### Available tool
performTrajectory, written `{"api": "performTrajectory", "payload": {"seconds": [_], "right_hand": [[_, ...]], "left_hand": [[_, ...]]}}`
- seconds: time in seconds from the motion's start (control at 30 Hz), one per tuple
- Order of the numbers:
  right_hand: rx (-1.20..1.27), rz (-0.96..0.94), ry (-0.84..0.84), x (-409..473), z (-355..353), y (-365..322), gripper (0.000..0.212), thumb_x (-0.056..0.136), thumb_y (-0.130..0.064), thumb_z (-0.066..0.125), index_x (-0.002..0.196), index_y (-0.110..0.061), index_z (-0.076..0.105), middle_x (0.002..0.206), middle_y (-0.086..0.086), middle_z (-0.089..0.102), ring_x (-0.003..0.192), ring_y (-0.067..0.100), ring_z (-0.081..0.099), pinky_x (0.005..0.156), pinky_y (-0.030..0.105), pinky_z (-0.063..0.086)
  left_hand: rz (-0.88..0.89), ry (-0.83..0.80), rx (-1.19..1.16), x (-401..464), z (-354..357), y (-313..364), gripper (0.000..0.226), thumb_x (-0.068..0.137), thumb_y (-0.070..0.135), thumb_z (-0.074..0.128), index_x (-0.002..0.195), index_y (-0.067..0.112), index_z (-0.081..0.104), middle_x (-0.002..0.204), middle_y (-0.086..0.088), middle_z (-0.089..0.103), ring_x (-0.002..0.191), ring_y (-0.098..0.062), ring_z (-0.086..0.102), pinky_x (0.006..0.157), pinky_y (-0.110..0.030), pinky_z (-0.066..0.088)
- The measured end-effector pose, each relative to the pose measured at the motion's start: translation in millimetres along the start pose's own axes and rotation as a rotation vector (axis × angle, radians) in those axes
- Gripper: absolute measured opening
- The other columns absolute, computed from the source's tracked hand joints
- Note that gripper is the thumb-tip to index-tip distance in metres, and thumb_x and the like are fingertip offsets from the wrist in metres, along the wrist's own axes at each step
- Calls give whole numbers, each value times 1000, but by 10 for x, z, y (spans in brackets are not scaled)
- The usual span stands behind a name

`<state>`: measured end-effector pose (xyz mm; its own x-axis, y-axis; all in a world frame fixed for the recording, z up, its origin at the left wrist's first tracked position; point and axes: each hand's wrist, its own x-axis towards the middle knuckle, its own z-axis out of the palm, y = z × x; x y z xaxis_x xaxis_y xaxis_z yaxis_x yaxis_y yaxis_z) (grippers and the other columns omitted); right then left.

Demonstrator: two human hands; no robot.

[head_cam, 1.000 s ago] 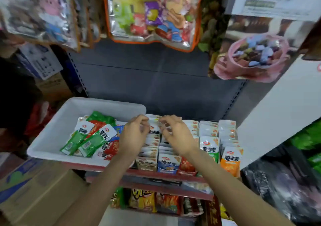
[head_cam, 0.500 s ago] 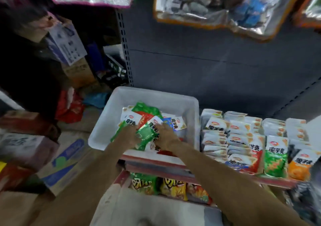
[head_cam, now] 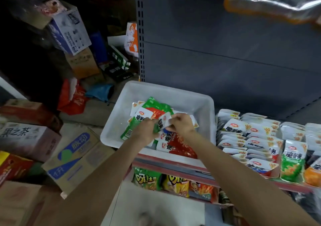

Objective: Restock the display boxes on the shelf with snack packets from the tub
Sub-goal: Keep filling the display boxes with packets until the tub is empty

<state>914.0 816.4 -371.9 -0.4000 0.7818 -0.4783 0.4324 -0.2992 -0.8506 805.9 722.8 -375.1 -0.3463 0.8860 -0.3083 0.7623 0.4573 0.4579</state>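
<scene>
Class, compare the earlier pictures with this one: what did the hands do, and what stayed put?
Both hands left the display boxes and moved left into the tub. The left hand and right hand now pinch a packet between them. Tub and boxes stayed on the shelf.

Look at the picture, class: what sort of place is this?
Most likely a small shop. Snack packets stand in rows on a metal shelf, cartons are stacked on the floor, and hands sort packets in a white tub.

Dim light here; the corner at ten o'clock sinks into black. Foil bag (head_cam: 271, 1) at one o'clock glares. My view is soft, edges bowed.
</scene>
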Motion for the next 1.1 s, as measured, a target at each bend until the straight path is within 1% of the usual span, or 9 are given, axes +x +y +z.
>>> {"api": "performTrajectory", "payload": {"seconds": [0.1, 0.2, 0.3, 0.4, 0.53, 0.67, 0.8, 0.93, 1.1], "right_hand": [[144, -123, -2, -152, -79, -169, 4, 94, -7, 54, 90, -8, 56, 83, 9, 63, 62, 9, 65, 62, 24, 57], [-55, -324, 39, -287, -299, -200, 24, 91, -26, 60, 114, -18, 53, 96, -5, 59, 88, 7, 59, 76, 24, 49], [-101, -435, -15, -416, -545, -204, 39, 87, -11, 65, 120, -20, 46, 97, 1, 59, 81, 6, 57, 72, 21, 50], [-151, -470, 89, -526, -835, -237, 37, 83, -6, 68, 111, -20, 49, 97, 14, 64, 76, 16, 60, 73, 37, 54], [-126, -494, 177, -660, -1337, -261, 37, 81, -3, 70, 110, -13, 51, 81, -1, 62, 68, 8, 58, 63, 29, 52], [-67, -533, 252, -862, -1971, -152, 32, 81, 2, 68, 104, -14, 51, 85, 2, 61, 73, 14, 56, 62, 22, 50], [-3, -488, 339, -1059, -2690, 79, 22, 84, -3, 66, 91, -19, 52, 81, 3, 61, 76, 21, 57, 69, 39, 51], [48, -453, 420, -1136, -3329, 303, 18, 86, 1, 63, 88, -13, 52, 77, 1, 58, 76, 23, 57, 68, 38, 49], [-67, -373, 307, -1067, -3882, 641, 21, 87, -1, 61, 104, -12, 54, 96, 6, 66, 85, 22, 63, 73, 36, 53]], "left_hand": [[12, 250, -55, -76, -104, 96, 26, 95, 9, 48, 117, 11, 61, 97, -11, 67, 82, -24, 62, 68, -31, 46], [50, 428, -189, -168, -172, 200, 11, 95, 11, 52, 87, 6, 58, 71, -7, 62, 63, -17, 56, 55, -27, 37], [180, 379, -403, -316, -180, 456, 15, 92, 15, 59, 79, 8, 56, 62, 4, 55, 58, -5, 51, 55, -19, 37], [262, 340, -541, -384, -169, 816, 19, 89, 13, 63, 74, 20, 53, 62, 12, 53, 63, -5, 55, 62, -21, 44], [241, 316, -618, -295, -50, 1277, 18, 87, 17, 66, 97, 3, 61, 86, -3, 67, 79, -14, 62, 74, -29, 49], [309, 236, -695, -219, 153, 1868, 27, 85, 12, 67, 109, 8, 56, 92, -7, 69, 79, -16, 66, 72, -27, 51], [379, 130, -704, -169, 444, 2486, 34, 85, 12, 67, 115, 10, 52, 97, -4, 63, 81, -11, 62, 74, -24, 51], [435, 66, -642, -155, 767, 3034, 42, 87, 8, 64, 125, 9, 47, 104, 0, 58, 89, -11, 62, 76, -17, 47], [428, -45, -557, -148, 1101, 3519, 54, 89, 7, 61, 136, 15, 36, 117, -2, 54, 96, -13, 58, 81, -21, 46]]}}
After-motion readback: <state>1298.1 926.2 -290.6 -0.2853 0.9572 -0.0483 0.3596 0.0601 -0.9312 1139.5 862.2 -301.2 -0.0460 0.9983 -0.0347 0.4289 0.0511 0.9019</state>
